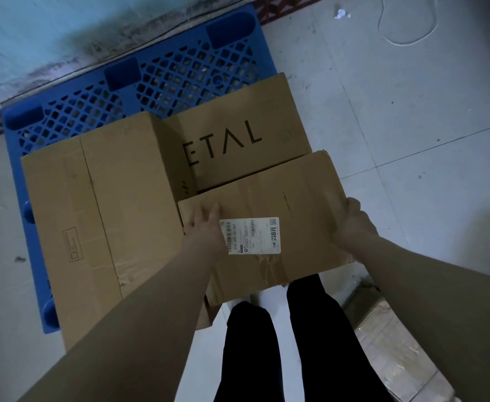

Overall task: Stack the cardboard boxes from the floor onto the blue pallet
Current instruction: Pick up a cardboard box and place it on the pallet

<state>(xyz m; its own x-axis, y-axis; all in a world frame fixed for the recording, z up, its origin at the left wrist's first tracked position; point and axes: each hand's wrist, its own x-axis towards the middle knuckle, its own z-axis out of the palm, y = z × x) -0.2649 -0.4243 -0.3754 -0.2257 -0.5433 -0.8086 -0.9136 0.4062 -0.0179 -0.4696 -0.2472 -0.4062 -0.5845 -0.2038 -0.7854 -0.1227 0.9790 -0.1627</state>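
Fingers [207,213] of the left hand [201,230] lie straight on top of the labelled box [296,198]; the right hand [351,224] grasps its right edge. That box sits mid-frame, overlapping the ETAL box [238,123] on the blue pallet [162,79], upper left.

Right hand [351,220] grips the labelled box [296,198]; left hand [204,227] seemingly lies flat atop it, beside taller box [99,198].

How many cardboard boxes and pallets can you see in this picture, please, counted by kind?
Cardboard boxes: 4 (plain box, lettered box, labelled box, taped box)
Blue pallet: 1
Total: 5
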